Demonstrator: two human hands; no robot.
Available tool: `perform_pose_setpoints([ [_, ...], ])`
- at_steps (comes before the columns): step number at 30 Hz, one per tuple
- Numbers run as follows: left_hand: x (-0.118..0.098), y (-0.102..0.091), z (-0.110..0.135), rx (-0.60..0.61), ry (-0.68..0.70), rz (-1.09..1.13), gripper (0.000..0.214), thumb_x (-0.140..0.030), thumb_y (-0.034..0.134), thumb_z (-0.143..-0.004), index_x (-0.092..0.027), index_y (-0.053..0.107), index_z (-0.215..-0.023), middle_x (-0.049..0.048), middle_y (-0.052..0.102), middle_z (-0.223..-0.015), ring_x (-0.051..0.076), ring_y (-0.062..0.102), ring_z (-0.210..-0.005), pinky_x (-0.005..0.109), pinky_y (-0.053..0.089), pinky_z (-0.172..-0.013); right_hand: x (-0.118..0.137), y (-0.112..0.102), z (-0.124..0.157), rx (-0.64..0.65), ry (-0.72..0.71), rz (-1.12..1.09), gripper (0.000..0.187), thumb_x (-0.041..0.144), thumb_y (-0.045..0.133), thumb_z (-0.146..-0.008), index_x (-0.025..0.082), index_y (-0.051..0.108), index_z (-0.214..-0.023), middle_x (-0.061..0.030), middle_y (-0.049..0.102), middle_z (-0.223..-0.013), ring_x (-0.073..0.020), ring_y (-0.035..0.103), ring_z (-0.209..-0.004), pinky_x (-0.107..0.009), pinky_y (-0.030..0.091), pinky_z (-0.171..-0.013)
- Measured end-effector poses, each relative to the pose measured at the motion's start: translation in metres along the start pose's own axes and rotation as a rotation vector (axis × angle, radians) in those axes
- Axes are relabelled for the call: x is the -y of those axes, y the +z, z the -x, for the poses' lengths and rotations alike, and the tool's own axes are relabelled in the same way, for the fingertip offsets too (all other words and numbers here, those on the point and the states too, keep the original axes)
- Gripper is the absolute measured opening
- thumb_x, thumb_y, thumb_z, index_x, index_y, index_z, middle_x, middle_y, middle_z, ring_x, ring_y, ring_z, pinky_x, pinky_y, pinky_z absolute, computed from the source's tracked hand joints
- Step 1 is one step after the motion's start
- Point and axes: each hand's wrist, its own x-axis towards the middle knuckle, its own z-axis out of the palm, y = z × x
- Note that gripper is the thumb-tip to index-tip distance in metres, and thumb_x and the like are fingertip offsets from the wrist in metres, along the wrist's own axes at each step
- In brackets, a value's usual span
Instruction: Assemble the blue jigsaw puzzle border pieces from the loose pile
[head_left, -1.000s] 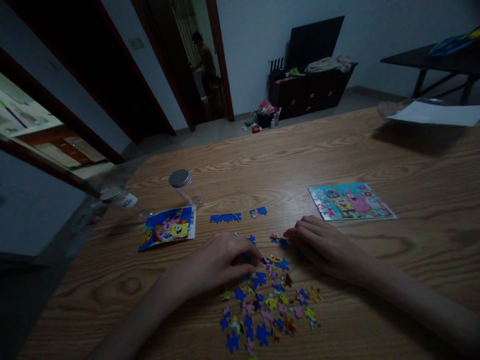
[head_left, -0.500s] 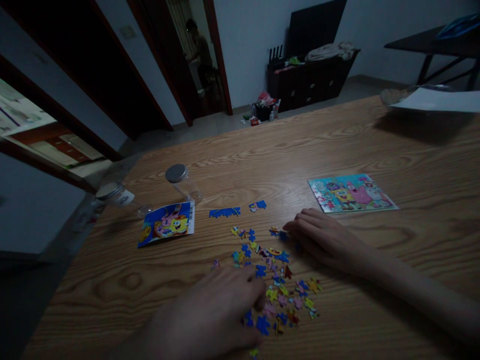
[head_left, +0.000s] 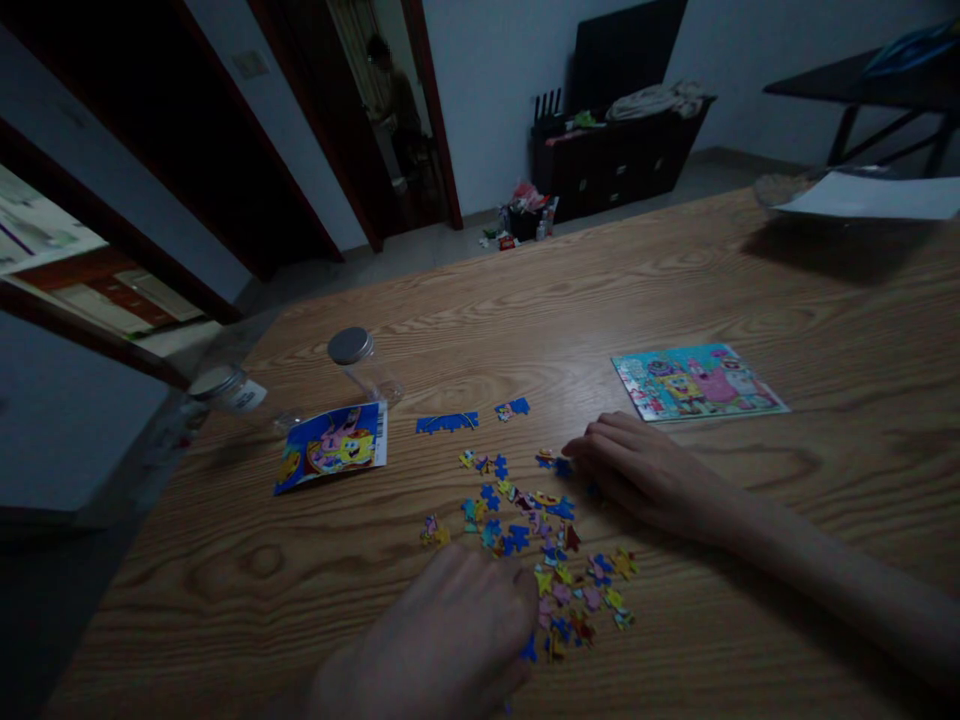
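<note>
Loose jigsaw puzzle pieces (head_left: 561, 592), blue, yellow, pink and brown, lie scattered on the wooden table. My left hand (head_left: 457, 625) is closed over the near left side of the pile; its fingertips are hidden beneath it, so what it holds cannot be seen. To the pile's right rests my right hand (head_left: 641, 475), fingers together and curled down to the tabletop. A blue puzzle piece (head_left: 562, 467) lies right at those fingertips, and the underside of the hand is hidden. Beyond the pile are a joined blue strip of pieces (head_left: 448, 423) and a smaller joined bit (head_left: 512, 409).
A printed picture card (head_left: 332, 445) lies at left, beside two clear jars with metal lids, one upright (head_left: 365, 365) and one tilted (head_left: 244, 395). A colourful puzzle picture (head_left: 699, 382) lies at right. Farther back are a white sheet (head_left: 870, 196) and a person (head_left: 397, 100) in a doorway.
My left hand has curled in more tightly and shifted slightly right, uncovering pieces at its far side and covering blue ones near its fingers. My right hand stays almost still.
</note>
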Motion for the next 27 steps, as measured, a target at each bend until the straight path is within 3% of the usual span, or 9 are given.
perform_pose_setpoints([
  [3, 0.001, -0.001, 0.002, 0.034, -0.02, 0.009, 0.007, -0.018, 0.068, -0.094, -0.018, 0.07, -0.101, 0.0092, 0.076, -0.102, 0.029, 0.07, -0.091, 0.04, 0.051, -0.081, -0.001, 0.001, 0.001, 0.017, -0.001, 0.007, 0.019, 0.017, 0.046, -0.107, 0.019, 0.065, -0.112, -0.0091, 0.067, -0.093, -0.0228, 0.058, -0.085, -0.034, 0.047, -0.074],
  [7, -0.001, -0.006, 0.003, 0.074, -0.058, 0.036, 0.022, -0.012, 0.067, -0.093, -0.018, 0.066, -0.115, 0.0099, 0.075, -0.117, 0.03, 0.071, -0.104, 0.04, 0.053, -0.088, 0.001, -0.001, 0.0, 0.031, -0.001, 0.022, 0.02, 0.015, 0.045, -0.107, 0.018, 0.064, -0.113, -0.0093, 0.065, -0.094, -0.0228, 0.058, -0.086, -0.034, 0.046, -0.075],
  [12, -0.002, -0.008, 0.0, 0.098, -0.138, 0.004, 0.026, -0.031, 0.076, -0.093, -0.016, 0.069, -0.113, 0.013, 0.075, -0.118, 0.037, 0.071, -0.109, 0.047, 0.054, -0.094, 0.002, -0.002, -0.002, 0.024, -0.01, 0.009, 0.019, 0.016, 0.045, -0.107, 0.017, 0.063, -0.11, -0.0097, 0.065, -0.093, -0.0234, 0.057, -0.085, -0.034, 0.046, -0.074],
  [18, -0.003, -0.001, -0.004, 0.083, -0.073, -0.134, 0.015, -0.023, 0.064, -0.1, -0.014, 0.074, -0.105, 0.015, 0.077, -0.106, 0.036, 0.074, -0.096, 0.045, 0.055, -0.081, 0.001, -0.001, -0.002, -0.001, -0.02, -0.014, 0.018, 0.015, 0.047, -0.106, 0.018, 0.064, -0.11, -0.0089, 0.067, -0.093, -0.0224, 0.058, -0.085, -0.033, 0.045, -0.074],
  [22, -0.001, 0.003, -0.004, 0.046, -0.036, -0.15, 0.013, -0.017, 0.061, -0.097, -0.015, 0.074, -0.099, 0.0137, 0.078, -0.099, 0.033, 0.074, -0.087, 0.041, 0.052, -0.073, 0.001, 0.0, -0.001, 0.01, -0.007, -0.019, 0.018, 0.015, 0.047, -0.106, 0.018, 0.064, -0.111, -0.009, 0.066, -0.094, -0.0223, 0.058, -0.087, -0.033, 0.045, -0.076],
  [27, 0.005, -0.007, 0.0, -0.025, -0.042, -0.072, 0.01, -0.024, 0.066, -0.091, -0.017, 0.073, -0.094, 0.0099, 0.078, -0.093, 0.031, 0.073, -0.085, 0.038, 0.048, -0.071, 0.001, 0.0, 0.0, 0.034, -0.003, -0.008, 0.016, 0.015, 0.047, -0.107, 0.017, 0.063, -0.11, -0.0092, 0.065, -0.095, -0.0225, 0.057, -0.087, -0.033, 0.045, -0.075],
])
